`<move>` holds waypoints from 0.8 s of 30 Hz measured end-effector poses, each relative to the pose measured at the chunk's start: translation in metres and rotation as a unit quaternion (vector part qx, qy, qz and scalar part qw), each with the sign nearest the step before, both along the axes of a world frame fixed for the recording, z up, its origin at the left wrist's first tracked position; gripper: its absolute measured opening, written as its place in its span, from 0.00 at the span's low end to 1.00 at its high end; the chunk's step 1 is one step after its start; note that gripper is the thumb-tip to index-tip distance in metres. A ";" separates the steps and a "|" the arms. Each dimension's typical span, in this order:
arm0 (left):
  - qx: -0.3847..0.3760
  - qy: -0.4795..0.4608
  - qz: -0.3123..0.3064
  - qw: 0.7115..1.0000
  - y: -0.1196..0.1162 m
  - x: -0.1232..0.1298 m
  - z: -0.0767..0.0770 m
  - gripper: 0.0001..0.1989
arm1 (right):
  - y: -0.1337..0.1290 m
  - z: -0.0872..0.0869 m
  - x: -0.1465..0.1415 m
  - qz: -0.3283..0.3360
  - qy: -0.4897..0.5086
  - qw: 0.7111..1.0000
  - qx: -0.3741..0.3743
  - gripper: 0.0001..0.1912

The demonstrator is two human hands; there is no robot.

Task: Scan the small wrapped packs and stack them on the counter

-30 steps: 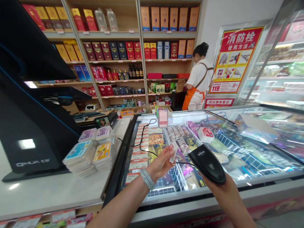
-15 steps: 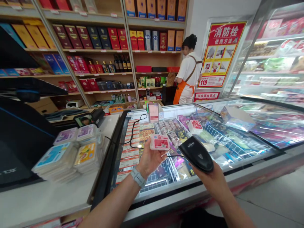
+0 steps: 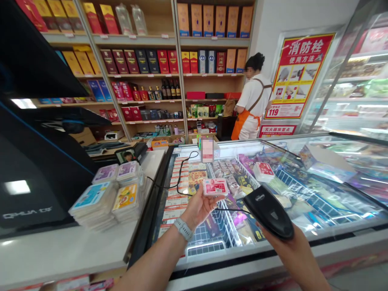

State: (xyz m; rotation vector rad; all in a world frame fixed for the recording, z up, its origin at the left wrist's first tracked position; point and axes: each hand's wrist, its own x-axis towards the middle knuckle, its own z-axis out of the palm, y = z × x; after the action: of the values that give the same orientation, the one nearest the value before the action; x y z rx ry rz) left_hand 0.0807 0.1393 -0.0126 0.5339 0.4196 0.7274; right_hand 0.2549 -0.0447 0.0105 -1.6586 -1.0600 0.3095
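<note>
My left hand [image 3: 198,208] is closed on a small clear plastic box [image 3: 215,187] with a red and white label, held over the glass-topped freezer [image 3: 197,264]. In my right hand [image 3: 286,246] is a black barcode scanner [image 3: 269,211], its head pointing left toward the box. The scanner's black cable [image 3: 181,169] runs across the freezer glass to the left. My right fingers are mostly hidden beneath the scanner. Another red-labelled box [image 3: 263,171] lies on the glass, to the right of the held one.
On the white counter [image 3: 39,254] at left stand stacks of flat plastic boxes [image 3: 91,198] beside a black checkout machine [image 3: 33,169]. A white carton [image 3: 324,161] rests on the freezer. Behind it, a person in an orange apron [image 3: 253,101] faces shelves of boxed bottles [image 3: 209,60].
The view has swung left and slightly up, so surroundings appear further right and lower. Both hands keep hold of the box and the scanner, with the scanner slightly farther from the box.
</note>
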 end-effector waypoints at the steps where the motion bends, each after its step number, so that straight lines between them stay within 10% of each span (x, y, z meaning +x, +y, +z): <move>1: 0.004 0.007 0.011 1.000 0.001 0.000 0.000 0.28 | 0.000 0.002 -0.001 -0.002 0.001 1.000 0.001 0.17; 24: 0.230 0.046 0.150 0.961 0.009 -0.010 0.018 0.18 | 0.013 0.018 -0.016 0.050 -0.070 0.996 -0.033 0.15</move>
State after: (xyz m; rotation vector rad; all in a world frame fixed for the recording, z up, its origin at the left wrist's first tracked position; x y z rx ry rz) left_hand 0.0702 0.1483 0.0054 0.9573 0.4232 1.1066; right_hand 0.2393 -0.0321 0.0283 -1.7074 -1.2524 0.3003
